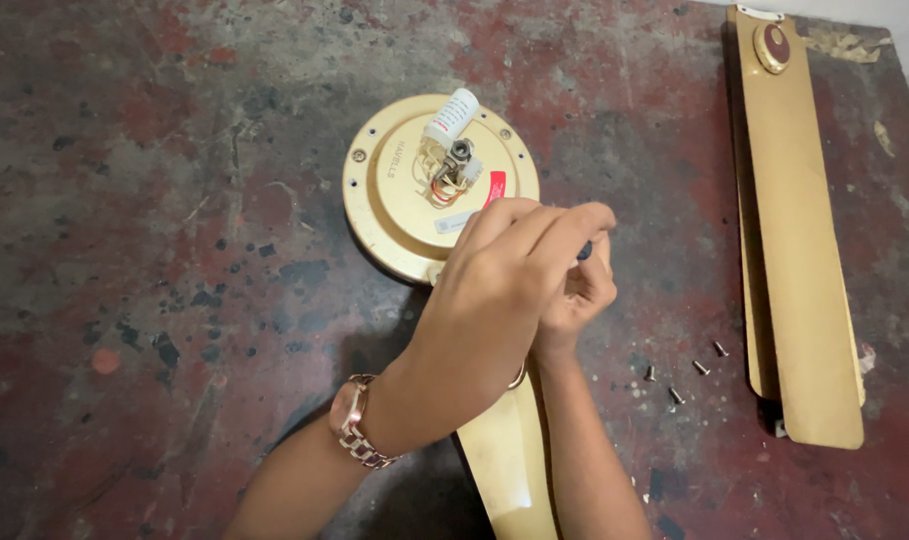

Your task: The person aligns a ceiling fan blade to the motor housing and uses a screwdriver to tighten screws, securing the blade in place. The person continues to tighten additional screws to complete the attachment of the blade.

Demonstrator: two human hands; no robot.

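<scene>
— What's lying around on the worktop (pixel 174 300)?
— Four loose screws (pixel 684 375) beside a stack of gold blades (pixel 799 260) on the right
— And the hands?
— Left hand (pixel 509 270) lies over the right hand (pixel 579 295), both pinched on something small and dark, mostly hidden, at the edge of the fan motor (pixel 414 190), where another blade (pixel 509 460) joins

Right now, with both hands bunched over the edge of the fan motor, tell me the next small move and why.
Probably turn the small dark piece pinched between the left hand and right hand, most likely a screw or driver tip, though it is too hidden to tell. The hands meet where the gold blade joins the fan motor, and four loose screws lie beside the detached blades.
</scene>
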